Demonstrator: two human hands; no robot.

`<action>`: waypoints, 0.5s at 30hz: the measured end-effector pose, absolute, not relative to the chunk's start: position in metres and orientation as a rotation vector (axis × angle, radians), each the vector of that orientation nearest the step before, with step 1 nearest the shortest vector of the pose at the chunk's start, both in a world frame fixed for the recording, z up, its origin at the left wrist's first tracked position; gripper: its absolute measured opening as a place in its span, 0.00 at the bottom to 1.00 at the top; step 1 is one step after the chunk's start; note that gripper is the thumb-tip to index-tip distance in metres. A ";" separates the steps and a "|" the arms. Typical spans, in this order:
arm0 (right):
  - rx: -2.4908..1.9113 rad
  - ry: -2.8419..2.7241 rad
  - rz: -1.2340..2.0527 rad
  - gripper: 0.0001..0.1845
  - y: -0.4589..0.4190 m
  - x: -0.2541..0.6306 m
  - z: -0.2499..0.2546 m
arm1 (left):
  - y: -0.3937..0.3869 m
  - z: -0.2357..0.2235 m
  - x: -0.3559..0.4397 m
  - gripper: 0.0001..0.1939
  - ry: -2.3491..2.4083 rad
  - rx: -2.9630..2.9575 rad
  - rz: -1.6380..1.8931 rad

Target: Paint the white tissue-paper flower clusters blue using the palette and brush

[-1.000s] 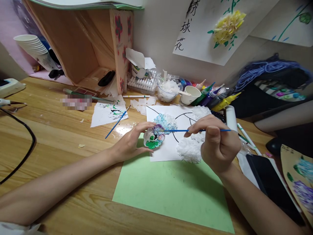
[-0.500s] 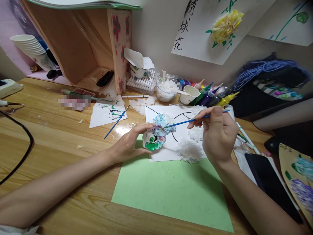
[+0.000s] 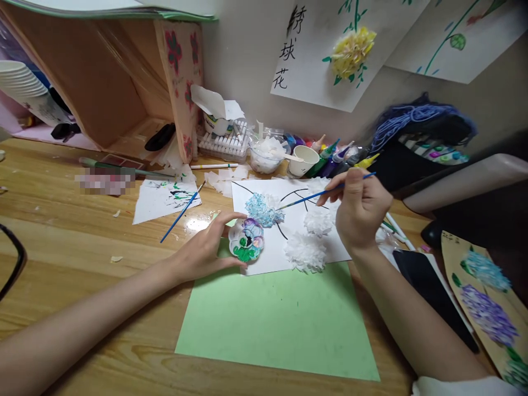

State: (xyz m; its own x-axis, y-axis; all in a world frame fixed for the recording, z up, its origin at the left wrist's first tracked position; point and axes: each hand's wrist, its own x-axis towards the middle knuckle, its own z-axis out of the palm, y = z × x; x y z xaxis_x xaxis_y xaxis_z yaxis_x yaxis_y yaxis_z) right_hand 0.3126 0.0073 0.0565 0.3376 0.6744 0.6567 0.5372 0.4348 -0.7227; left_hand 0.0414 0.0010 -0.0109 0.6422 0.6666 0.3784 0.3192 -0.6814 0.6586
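Note:
My left hand (image 3: pixel 206 245) grips the rim of a small flower-shaped paint palette (image 3: pixel 234 236) smeared with green, purple and black paint. Between the fingers of my right hand (image 3: pixel 361 206) is a thin blue paintbrush (image 3: pixel 315 194), its tip at the edge of a light-blue paper flower (image 3: pixel 262 210). That flower is fixed to a white sheet (image 3: pixel 264 258) with black drawn stems. White ruffled paper flowers (image 3: pixel 306 252) sit on the same sheet, one partly behind my right hand. Under the palette and the sheet's front edge lies a green sheet (image 3: pixel 276 324).
A second paintbrush (image 3: pixel 181 213) rests on a paint-stained paper scrap (image 3: pixel 154 201). Behind the sheet stand a bowl of paper pieces (image 3: pixel 268 157), a paper cup (image 3: pixel 303 161) and paint bottles (image 3: pixel 324 157). A dark tablet-like slab (image 3: pixel 433 300) and a painted flower card (image 3: pixel 487 308) lie right.
The brush tip has moved from the palette to the light-blue flower. My left hand has drawn the palette slightly nearer, off the flower. The whole view has shifted a little.

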 end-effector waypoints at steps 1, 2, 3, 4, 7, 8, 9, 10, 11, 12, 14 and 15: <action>-1.212 -1.353 0.113 0.26 0.007 0.312 0.053 | 0.001 -0.010 0.042 0.45 0.764 2.312 0.830; -1.210 -1.388 0.098 0.25 0.006 0.312 0.049 | 0.001 -0.010 0.042 0.45 0.759 2.312 0.825; -1.211 -1.419 0.084 0.25 0.005 0.312 0.046 | 0.002 -0.010 0.042 0.45 0.754 2.313 0.821; -1.214 -1.448 0.070 0.24 0.004 0.312 0.044 | 0.002 -0.010 0.042 0.45 0.753 2.311 0.816; -1.227 -1.536 0.038 0.23 0.003 0.312 0.040 | 0.002 -0.011 0.042 0.45 0.769 2.306 0.800; -1.226 -1.562 0.026 0.23 0.002 0.313 0.039 | 0.002 -0.011 0.041 0.46 0.778 2.307 0.793; -1.222 -1.583 0.009 0.22 0.002 0.313 0.039 | 0.001 -0.011 0.041 0.46 0.785 2.307 0.785; -1.217 -1.598 -0.009 0.22 0.001 0.313 0.040 | 0.001 -0.011 0.041 0.46 0.790 2.307 0.778; -1.211 -1.606 -0.028 0.22 0.001 0.313 0.040 | 0.001 -0.012 0.041 0.46 0.794 2.304 0.776; -1.206 -1.610 -0.043 0.21 0.000 0.313 0.040 | 0.001 -0.012 0.041 0.46 0.798 2.297 0.772; -1.198 -1.615 -0.051 0.21 -0.001 0.313 0.041 | 0.000 -0.012 0.040 0.46 0.799 2.279 0.770; -1.194 -1.623 -0.045 0.21 -0.001 0.312 0.041 | 0.000 -0.012 0.040 0.46 0.798 2.270 0.773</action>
State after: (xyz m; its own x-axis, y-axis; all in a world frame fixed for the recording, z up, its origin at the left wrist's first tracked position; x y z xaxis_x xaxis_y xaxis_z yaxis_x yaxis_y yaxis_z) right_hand 0.3123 -0.0011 0.0410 0.0715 0.6618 0.7462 0.7025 0.4977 -0.5087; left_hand 0.0404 0.0002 -0.0116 0.6488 0.6918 0.3170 0.3395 -0.6360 0.6930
